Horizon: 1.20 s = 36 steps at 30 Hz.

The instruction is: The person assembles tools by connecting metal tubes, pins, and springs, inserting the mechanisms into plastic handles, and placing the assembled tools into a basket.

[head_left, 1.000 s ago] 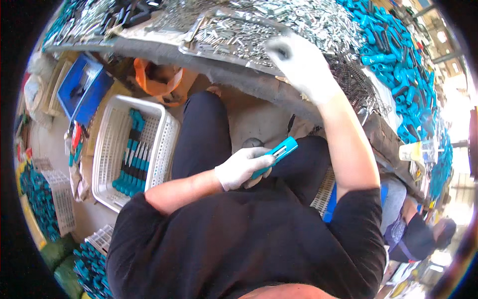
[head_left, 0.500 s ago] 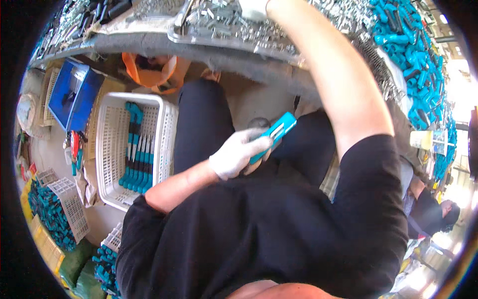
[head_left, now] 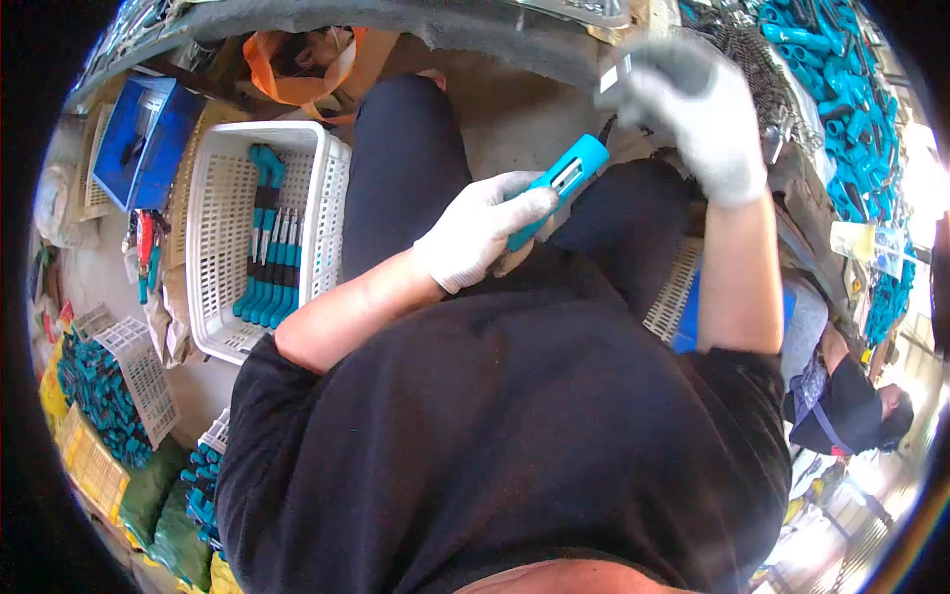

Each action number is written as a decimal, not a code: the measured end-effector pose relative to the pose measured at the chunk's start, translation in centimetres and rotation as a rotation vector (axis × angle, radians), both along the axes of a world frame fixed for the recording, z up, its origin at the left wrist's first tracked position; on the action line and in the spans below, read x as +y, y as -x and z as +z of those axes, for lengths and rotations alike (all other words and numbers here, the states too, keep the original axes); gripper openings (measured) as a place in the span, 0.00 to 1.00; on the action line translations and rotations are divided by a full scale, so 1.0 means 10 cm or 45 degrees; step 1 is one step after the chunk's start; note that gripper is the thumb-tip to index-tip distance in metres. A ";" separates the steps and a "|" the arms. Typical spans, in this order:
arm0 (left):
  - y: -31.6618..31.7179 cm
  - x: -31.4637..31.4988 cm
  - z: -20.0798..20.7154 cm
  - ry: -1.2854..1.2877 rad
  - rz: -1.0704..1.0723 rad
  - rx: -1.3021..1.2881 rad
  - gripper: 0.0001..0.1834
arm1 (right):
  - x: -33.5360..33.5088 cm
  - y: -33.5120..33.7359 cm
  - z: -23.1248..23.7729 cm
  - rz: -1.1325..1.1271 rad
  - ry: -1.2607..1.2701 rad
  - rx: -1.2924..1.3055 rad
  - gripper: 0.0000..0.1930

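On your left you have a blue bin, with an orange bag near it and green sacks lying farther back. Well off to your right is another dark-clad person.

The right hand is smeared by motion blur, and the small pale piece at its fingertips is too indistinct to be identified. The lower part of the teal handle is covered by the left hand. The workbench is cut off by the upper edge, as is the metal tray. The near right corner of the white basket is hidden by the left arm
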State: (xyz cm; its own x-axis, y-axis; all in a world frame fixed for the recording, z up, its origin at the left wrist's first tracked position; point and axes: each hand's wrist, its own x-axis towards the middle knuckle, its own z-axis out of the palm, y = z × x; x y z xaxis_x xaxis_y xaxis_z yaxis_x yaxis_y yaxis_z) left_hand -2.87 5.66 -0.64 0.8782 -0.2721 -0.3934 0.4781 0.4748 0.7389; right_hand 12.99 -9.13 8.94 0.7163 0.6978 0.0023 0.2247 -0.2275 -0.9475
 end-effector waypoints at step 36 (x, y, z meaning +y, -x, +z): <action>-0.06 -1.43 0.17 -0.595 -0.211 -0.224 0.15 | -1.73 1.18 -1.10 -0.557 -0.216 0.067 0.38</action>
State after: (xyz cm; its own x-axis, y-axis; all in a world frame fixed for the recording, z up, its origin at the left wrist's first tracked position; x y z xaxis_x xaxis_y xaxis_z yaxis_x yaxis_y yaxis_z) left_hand -2.31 -8.66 1.07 0.9019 -0.2437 -0.3565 0.3685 0.0036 0.9296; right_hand 1.21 -26.45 -2.10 0.9452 0.3234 0.0456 0.0926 -0.1312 -0.9870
